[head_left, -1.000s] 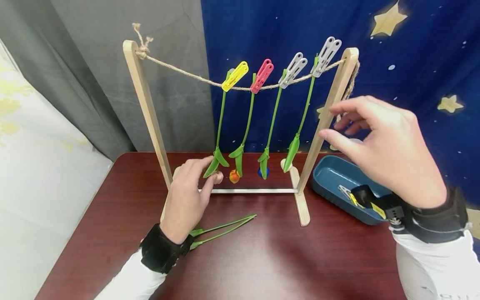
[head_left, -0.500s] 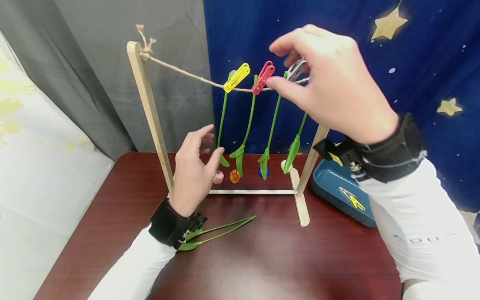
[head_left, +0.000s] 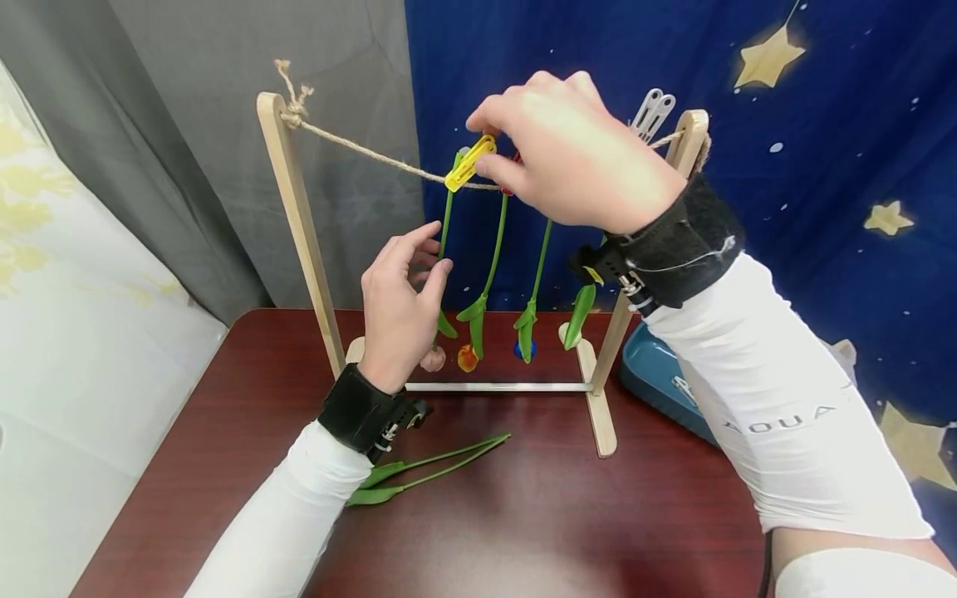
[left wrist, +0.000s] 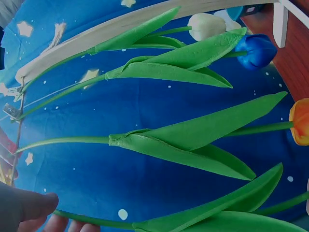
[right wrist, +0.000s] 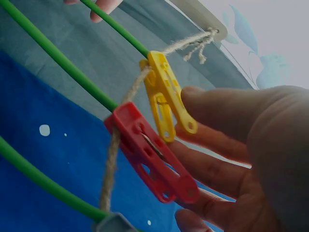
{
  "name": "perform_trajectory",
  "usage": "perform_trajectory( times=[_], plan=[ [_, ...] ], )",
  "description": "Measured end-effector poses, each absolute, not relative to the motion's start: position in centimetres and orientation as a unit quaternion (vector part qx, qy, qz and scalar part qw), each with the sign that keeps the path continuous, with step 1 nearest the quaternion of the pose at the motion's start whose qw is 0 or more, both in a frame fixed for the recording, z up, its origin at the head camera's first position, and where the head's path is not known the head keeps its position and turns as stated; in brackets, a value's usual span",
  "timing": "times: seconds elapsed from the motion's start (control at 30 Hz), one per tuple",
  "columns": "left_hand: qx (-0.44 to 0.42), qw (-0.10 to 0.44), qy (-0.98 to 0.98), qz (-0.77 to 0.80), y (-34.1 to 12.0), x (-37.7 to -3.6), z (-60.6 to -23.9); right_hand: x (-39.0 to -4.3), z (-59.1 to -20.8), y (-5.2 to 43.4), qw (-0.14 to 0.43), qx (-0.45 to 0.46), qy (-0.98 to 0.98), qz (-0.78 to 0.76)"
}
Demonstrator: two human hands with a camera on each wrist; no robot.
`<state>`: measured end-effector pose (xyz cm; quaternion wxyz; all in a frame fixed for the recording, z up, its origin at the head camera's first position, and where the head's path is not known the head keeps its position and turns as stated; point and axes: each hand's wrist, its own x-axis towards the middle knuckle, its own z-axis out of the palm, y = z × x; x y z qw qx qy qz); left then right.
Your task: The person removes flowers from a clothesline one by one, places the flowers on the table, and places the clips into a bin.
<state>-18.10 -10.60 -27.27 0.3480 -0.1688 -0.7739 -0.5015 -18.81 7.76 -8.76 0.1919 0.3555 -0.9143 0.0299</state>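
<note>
On the twine line of the wooden rack, my right hand pinches the yellow clothespin beside the red one. My left hand pinches its hanging green stem lower down, above the table.

We see the rack standing on the table toward twelve o'clock, the rope strung between its posts. Four flowers hang from the rope by pegs. Our right hand is at the leftmost peg; our left hand, below at seven o'clock, is on that flower's stem. Two stems lie before the rack; the tray sits at three o'clock.
</note>
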Motion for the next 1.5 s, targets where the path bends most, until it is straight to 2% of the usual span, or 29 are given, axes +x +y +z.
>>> perform_trajectory(
  times=[0.47,0.97,1.5],
  plan=[
    [-0.173,0.364,-0.771,-0.493,-10.8,-18.3,-27.5,-19.1,-9.1,7.3,0.192,0.334,-0.923,0.010],
    [-0.176,0.378,-0.769,-0.485,-11.3,-17.8,-27.1,-18.6,-9.1,8.2,0.255,0.328,-0.909,0.033],
    [-0.192,0.407,-0.782,-0.431,-13.3,-14.5,-26.3,-16.3,-9.2,10.2,0.319,0.319,-0.890,0.064]
  ],
)
